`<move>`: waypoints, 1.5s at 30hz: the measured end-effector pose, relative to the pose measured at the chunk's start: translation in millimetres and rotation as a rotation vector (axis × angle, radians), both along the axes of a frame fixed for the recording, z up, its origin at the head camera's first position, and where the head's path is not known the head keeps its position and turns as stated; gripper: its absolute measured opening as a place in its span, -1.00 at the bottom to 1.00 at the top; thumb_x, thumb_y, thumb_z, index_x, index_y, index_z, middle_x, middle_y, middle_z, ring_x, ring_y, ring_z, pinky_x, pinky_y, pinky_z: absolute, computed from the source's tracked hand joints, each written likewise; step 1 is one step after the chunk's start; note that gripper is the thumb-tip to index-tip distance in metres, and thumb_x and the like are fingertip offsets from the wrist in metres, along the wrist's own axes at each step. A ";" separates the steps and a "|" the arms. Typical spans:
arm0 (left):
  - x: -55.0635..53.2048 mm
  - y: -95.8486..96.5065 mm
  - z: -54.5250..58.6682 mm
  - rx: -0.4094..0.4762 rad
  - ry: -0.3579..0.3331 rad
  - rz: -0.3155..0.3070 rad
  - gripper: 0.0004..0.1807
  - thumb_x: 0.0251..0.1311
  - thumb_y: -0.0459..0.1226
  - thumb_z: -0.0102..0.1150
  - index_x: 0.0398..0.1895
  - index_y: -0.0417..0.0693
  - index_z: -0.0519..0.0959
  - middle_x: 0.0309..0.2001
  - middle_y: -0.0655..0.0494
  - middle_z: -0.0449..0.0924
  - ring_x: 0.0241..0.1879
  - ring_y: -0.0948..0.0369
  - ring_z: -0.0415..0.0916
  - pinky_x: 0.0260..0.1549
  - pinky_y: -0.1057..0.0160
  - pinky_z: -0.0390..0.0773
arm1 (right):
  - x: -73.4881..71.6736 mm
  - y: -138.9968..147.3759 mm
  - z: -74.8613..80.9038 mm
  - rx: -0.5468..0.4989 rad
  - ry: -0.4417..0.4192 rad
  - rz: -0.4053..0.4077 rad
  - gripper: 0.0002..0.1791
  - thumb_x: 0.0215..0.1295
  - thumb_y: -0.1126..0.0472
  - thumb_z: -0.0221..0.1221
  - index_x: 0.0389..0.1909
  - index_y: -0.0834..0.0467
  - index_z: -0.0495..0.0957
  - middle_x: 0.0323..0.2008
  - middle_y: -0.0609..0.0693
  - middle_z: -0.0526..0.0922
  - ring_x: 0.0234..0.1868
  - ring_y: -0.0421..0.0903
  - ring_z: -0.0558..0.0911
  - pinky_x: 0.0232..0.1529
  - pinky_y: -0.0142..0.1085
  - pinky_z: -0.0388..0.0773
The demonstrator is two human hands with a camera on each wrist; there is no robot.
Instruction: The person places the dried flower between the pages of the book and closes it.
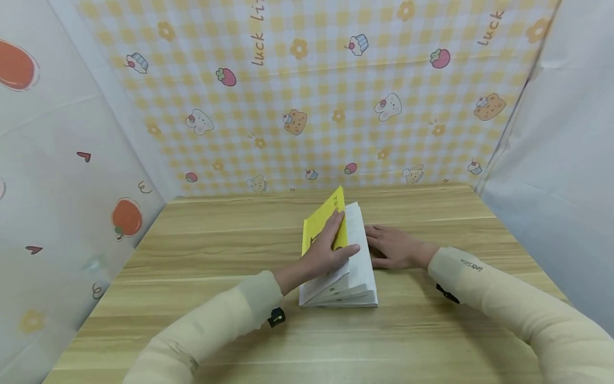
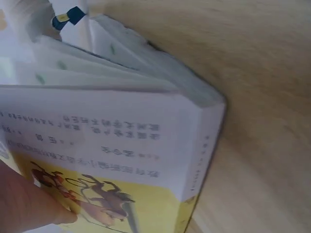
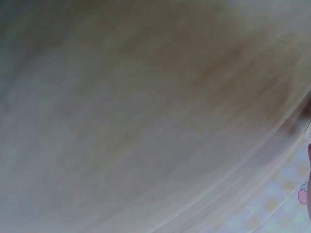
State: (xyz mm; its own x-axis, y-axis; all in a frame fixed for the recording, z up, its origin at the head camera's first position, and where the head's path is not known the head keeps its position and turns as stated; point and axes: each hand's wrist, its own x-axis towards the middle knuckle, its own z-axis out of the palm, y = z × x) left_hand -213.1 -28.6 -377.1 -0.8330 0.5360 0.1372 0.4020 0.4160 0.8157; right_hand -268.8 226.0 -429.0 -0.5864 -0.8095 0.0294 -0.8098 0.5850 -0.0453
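Note:
A paperback book [image 1: 360, 234] lies partly opened at the middle of the table, its white pages fanned at the near end. Its yellow and white cover [image 2: 146, 131], with printed characters and a drawing of animals or figures, slants up on the left side. My left hand [image 1: 323, 256] grips this raised part, fingers over the outside of the cover and thumb across its edge toward the pages. Flat on the table beside the book's right edge is my right hand [image 1: 395, 248], fingertips right at the pages. The right wrist view shows mostly blurred tabletop, with that hand barely in the corner.
The wood-grain table [image 1: 216, 240] runs back to a yellow checked cloth [image 1: 326, 106] with cartoon prints. White cloth walls [image 1: 566, 133] stand at both sides. Each sleeve has a dark wrist strap [image 1: 276, 317] underneath.

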 end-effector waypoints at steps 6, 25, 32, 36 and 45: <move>2.6 -7.5 -11.9 -0.114 0.074 -0.059 0.02 0.22 0.30 -0.09 0.57 0.04 -0.21 0.56 0.04 -0.36 0.50 0.20 -0.40 0.41 -0.01 -0.16 | -1.3 2.8 -0.6 -0.022 -0.017 -0.004 -0.08 0.36 -0.38 -0.10 0.47 0.25 0.14 0.46 0.19 0.13 0.42 0.17 0.17 0.39 0.06 0.08; 1.4 -52.5 -34.0 -0.484 0.154 -0.197 0.05 0.20 0.28 0.06 0.57 0.04 -0.18 0.56 -0.01 -0.37 0.51 0.04 -0.39 0.42 0.04 -0.20 | -17.3 16.2 41.6 -0.135 0.081 -0.198 -0.27 0.46 -0.09 0.01 0.46 0.27 0.13 0.45 0.24 0.14 0.38 0.29 0.20 0.35 0.13 0.12; 2.6 -61.4 -38.2 -0.626 0.209 -0.269 0.09 0.20 0.35 -0.03 0.57 -0.01 -0.22 0.55 -0.06 -0.41 0.50 0.03 -0.46 0.42 0.00 -0.25 | -15.2 1.3 47.2 -0.217 0.015 -0.182 -0.23 0.44 -0.12 0.02 0.50 0.19 0.07 0.48 0.21 0.07 0.42 0.28 0.12 0.34 0.19 0.07; 2.9 -63.4 -40.1 -0.650 0.234 -0.281 0.09 0.20 0.37 -0.07 0.57 -0.03 -0.22 0.55 -0.05 -0.41 0.50 0.03 -0.48 0.42 -0.01 -0.26 | -13.6 -6.9 37.8 -0.192 -0.024 -0.126 -0.16 0.41 -0.21 0.01 0.51 0.19 0.03 0.49 0.22 0.01 0.43 0.30 0.09 0.36 0.18 0.04; 1.6 -62.3 -41.8 -0.747 0.262 -0.291 0.11 0.19 0.42 -0.16 0.57 -0.03 -0.25 0.55 -0.05 -0.44 0.50 0.02 -0.49 0.42 0.03 -0.27 | -4.8 -15.2 21.7 -0.098 -0.125 -0.114 -0.02 0.30 -0.35 0.03 0.52 0.19 0.00 0.50 0.16 -0.02 0.48 0.21 -0.06 0.40 0.12 -0.04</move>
State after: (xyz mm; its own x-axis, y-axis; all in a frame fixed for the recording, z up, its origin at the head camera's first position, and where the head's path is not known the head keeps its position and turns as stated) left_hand -211.6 -90.9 -419.0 -0.6383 0.7509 -0.1693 0.7146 0.6598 0.2324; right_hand -273.6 210.7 -407.3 -0.6784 -0.7342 0.0262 -0.7229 0.6608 -0.2022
